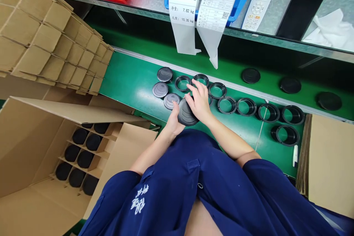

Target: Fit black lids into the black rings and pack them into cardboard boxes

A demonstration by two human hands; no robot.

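Note:
My left hand [174, 121] grips a black round air vent [188, 113] by its left side, just above my lap. Against the vent's upper right edge lies my right hand [201, 102], its fingers stretched out and apart. Beyond the fingers stand several black open rings [227, 105] in uneven rows along the green bench, one partly hidden by my right hand. Left of them are several louvred round vents [160, 89], one close to my left thumb.
At lower left, an open carton [110, 155] holds black round parts [85, 159] among cardboard dividers. Folded dividers [52, 33] rise above it. Black discs [290, 85] lie along the bench's back. Label rolls [184, 18] hang from the shelf. Flat cardboard [332, 162] stands right.

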